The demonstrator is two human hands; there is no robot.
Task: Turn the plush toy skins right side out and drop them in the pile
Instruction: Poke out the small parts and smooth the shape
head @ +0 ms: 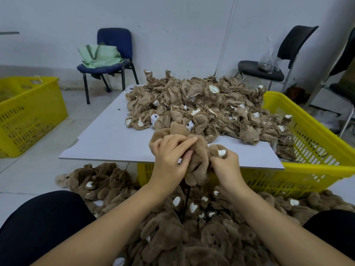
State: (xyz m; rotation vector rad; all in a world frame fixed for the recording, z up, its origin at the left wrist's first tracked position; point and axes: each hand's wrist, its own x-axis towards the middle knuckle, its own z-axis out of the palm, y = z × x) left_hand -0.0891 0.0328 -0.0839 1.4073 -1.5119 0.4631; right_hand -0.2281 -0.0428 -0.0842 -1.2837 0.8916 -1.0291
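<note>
- Grey-walled workroom, tiled floor; work goes on over the near edge of a pale bench point(107, 139).
- Left hand point(169, 160) bunches the plush toy skin point(197, 160) in curled fingers; right hand point(226, 166) pinches a limb with a white paw patch.
- Skin looks light, floppy, grippy; probably best held at a seam opening.
- Inside-out heap point(201, 104) crowds the bench's far right side.
- Finished pile point(192, 227) lies directly below, between the knees, so the drop is short.
- Yellow crate point(307, 150) hems the right; the left stays roomier.
</note>
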